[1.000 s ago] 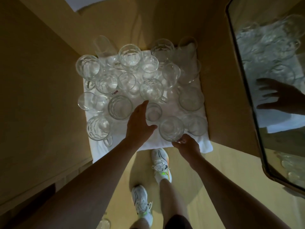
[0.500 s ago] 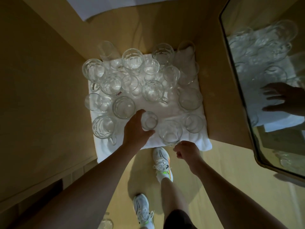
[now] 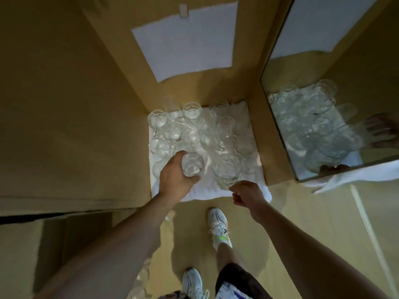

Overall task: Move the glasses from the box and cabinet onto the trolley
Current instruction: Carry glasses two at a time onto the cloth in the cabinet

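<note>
Several clear glasses [image 3: 190,126] stand crowded on a white cloth [image 3: 203,190] on the cabinet shelf. My left hand [image 3: 174,178] grips a small plain tumbler [image 3: 192,164], lifted over the cloth's front part. My right hand [image 3: 246,194] pinches the handle of a patterned glass mug [image 3: 226,170], raised beside the tumbler. Both arms reach in from below. The back rows of glasses blur together.
Tan cabinet walls [image 3: 75,104] close in left and right. A white paper sheet [image 3: 187,37] is stuck on the back panel. A mirrored door [image 3: 323,104] at right reflects the glasses. My feet in white shoes [image 3: 218,223] stand below; more glassware [image 3: 142,275] sits at bottom left.
Both hands have lifted their glasses off the cloth and drawn them toward me. The view has pulled back and tilted up, showing the paper sheet.
</note>
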{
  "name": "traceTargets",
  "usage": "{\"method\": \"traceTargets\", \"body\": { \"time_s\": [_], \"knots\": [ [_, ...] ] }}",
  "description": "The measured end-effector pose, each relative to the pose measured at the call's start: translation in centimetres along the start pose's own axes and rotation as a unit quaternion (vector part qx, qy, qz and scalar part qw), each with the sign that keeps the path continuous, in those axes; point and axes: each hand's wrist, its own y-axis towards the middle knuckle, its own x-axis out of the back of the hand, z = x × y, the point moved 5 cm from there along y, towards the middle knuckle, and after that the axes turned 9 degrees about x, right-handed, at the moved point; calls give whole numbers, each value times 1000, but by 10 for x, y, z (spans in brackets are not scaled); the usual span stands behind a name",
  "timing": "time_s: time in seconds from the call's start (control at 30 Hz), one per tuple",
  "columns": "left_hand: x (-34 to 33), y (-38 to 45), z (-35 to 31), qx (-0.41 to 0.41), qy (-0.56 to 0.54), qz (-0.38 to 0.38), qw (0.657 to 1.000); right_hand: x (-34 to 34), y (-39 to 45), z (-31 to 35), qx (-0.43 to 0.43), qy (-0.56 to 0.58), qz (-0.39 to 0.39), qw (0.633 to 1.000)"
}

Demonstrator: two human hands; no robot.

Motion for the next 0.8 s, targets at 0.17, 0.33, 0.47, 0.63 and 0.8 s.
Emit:
{"method": "traceTargets", "body": {
  "time_s": [0.17,0.33,0.47,0.63,0.8],
  "knots": [
    [72,-27,-45,-31,-5,-33,999,6,-47,77,62,33,7,998],
    [149,-49,-91,-50,-68,-74,994,9,-103,156,131,70,-5,989],
    [207,-77,-129,-58,-132,-128,981,9,-154,209,184,112,39,976],
    [260,-122,-165,-98,-189,-155,965,20,-233,253,276,95,28,956],
    [285,-167,-182,-126,-214,-168,954,31,-303,259,314,92,33,944]
  ]
}}
